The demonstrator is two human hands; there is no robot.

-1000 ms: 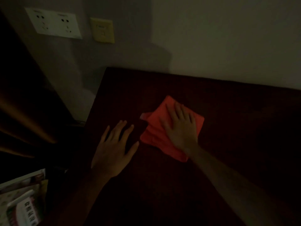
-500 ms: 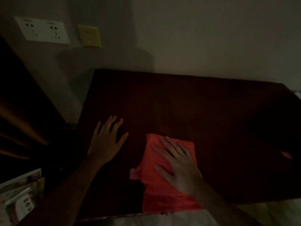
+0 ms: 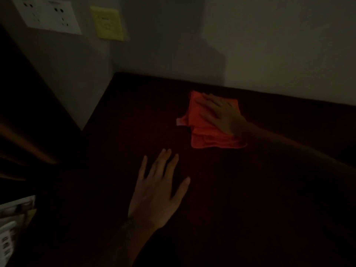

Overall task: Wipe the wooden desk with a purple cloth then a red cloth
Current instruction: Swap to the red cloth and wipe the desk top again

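Red cloth (image 3: 208, 130) is lying folded near the table's (image 3: 134, 116) far edge, with the right hand (image 3: 221, 114) pressing flat on it, fingers straight. Nearer, the left hand (image 3: 156, 191) is resting spread and empty on the wood, apart from the cloth. A pale tag is sticking out at the cloth's left edge, unreadable.

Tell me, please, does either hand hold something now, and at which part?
Nothing is gripped. The right hand presses flat on the upper right part of the folded red cloth. The left hand rests open on the dark wooden desk.
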